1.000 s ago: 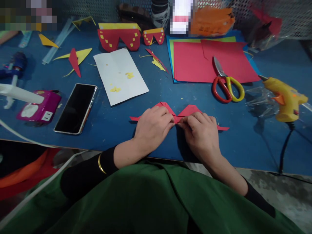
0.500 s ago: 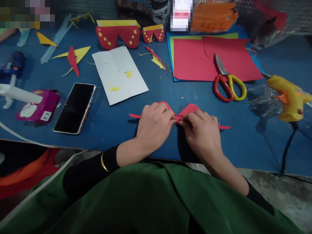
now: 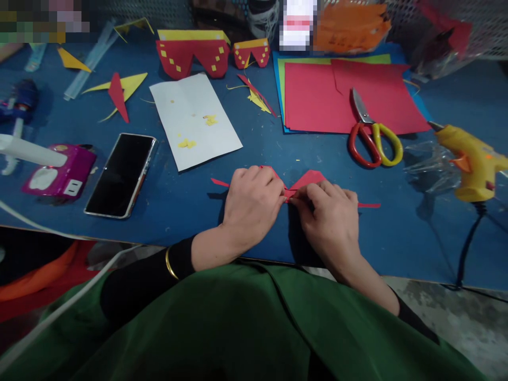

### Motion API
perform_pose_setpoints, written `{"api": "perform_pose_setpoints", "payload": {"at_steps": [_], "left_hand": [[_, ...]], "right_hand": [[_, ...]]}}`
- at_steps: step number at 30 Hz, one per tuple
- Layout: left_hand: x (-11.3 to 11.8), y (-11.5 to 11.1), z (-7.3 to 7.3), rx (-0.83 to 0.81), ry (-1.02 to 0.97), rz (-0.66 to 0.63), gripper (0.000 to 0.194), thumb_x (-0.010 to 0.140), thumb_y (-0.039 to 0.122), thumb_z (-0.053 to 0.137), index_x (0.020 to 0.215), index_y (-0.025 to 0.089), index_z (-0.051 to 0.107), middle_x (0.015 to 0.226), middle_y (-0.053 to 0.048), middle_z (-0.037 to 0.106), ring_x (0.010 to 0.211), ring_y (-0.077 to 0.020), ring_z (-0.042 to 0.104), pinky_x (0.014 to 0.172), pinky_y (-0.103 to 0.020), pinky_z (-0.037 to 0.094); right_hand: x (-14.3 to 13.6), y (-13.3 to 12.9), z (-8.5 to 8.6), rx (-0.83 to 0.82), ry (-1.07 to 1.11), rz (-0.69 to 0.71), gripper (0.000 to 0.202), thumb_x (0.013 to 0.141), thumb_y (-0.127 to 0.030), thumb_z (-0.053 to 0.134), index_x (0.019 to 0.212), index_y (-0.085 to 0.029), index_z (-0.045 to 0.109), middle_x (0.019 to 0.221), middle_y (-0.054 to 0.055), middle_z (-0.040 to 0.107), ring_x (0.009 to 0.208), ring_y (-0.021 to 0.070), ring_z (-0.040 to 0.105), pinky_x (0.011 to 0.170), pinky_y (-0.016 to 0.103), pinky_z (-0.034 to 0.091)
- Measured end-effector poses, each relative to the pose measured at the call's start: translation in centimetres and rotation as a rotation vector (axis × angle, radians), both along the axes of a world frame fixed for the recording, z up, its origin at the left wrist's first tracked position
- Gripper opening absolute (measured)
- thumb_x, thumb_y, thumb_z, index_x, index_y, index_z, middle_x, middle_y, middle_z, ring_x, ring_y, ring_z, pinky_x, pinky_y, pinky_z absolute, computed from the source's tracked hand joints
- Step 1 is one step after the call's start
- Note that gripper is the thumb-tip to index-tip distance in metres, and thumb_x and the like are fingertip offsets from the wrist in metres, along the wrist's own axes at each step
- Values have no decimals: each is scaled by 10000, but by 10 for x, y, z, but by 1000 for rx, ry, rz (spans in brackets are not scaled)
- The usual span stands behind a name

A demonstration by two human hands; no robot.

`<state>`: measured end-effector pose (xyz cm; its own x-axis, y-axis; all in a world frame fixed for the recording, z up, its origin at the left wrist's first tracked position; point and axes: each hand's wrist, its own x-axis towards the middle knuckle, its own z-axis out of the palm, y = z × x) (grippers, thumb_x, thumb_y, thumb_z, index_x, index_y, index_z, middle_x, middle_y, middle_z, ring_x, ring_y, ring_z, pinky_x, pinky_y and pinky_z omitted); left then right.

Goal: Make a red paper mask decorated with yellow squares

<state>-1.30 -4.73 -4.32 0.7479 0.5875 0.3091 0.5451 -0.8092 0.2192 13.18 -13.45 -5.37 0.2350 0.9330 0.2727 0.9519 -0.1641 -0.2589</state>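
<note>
A red paper piece point(image 3: 310, 179) lies near the front edge of the blue table, with two rounded lobes and a thin strip sticking out at each side. My left hand point(image 3: 254, 203) is closed on its middle from the left, fingertips pinching the paper. From the right, my right hand point(image 3: 330, 217) pinches the same middle part between thumb and fingers. The fingertips of both hands almost meet there. Much of the paper is hidden under my hands.
Scissors point(image 3: 369, 129) rest partly on red sheets point(image 3: 309, 98). A yellow glue gun point(image 3: 470, 159) is at the right. Left are a phone point(image 3: 121, 174), a magenta device point(image 3: 75, 164) and white paper point(image 3: 190, 114). Red-and-yellow paper shapes point(image 3: 192, 55) stand behind.
The red strip ends have shifted slightly, the right one reaching a little farther out. Both hands keep their pinch at nearly the same place.
</note>
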Motion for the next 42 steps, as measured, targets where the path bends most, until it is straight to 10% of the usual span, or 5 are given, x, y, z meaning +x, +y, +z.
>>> {"api": "perform_pose_setpoints", "payload": {"at_steps": [15, 42], "left_hand": [[-16, -13, -4, 272, 106, -384, 350, 1025, 310, 464, 1076, 30, 668, 1002, -174, 710, 926, -271, 639, 911, -422, 518], [-16, -15, -8, 292, 106, -384, 713, 998, 598, 407, 1308, -10, 611, 1210, -189, 696, 1086, -293, 648, 1139, -471, 391]], "right_hand": [[6, -6, 0, 35, 131, 0, 139, 943, -243, 547, 884, -224, 671, 886, 19, 745, 811, 207, 623, 840, 382, 329], [35, -2, 13, -152, 252, 41, 115, 875, -282, 661, 785, -215, 689, 788, 26, 691, 767, 207, 597, 728, 334, 376]]}}
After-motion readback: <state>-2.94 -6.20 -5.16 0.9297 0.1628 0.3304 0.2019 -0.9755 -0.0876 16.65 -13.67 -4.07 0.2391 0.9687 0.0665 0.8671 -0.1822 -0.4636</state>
